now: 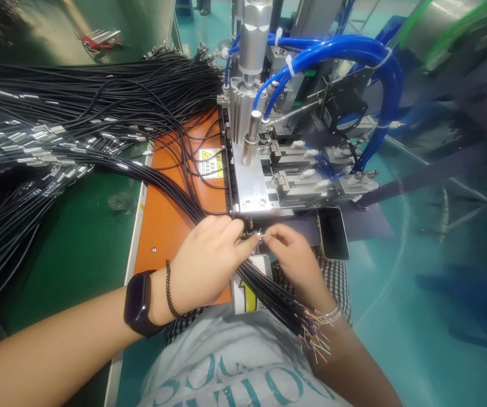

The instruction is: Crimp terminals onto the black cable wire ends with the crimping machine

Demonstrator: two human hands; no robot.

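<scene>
My left hand (209,257) is closed in a pinch on a thin black cable (249,242) at the front edge of a metal machine (269,181). My right hand (296,260) pinches the tiny bare wire tip (260,234) of that cable, fingertips almost touching the left hand's. A bundle of black cables (269,294) with stripped coloured ends lies across my lap under both hands. A smartwatch and a bead bracelet sit on my left wrist, a silver bangle on my right.
A large spread of black cables (78,113) with metal plugs covers the green bench at left. An orange plate (167,220) borders the machine, which carries blue air hoses (337,51) and a cylinder. A phone (333,233) lies by the machine's front.
</scene>
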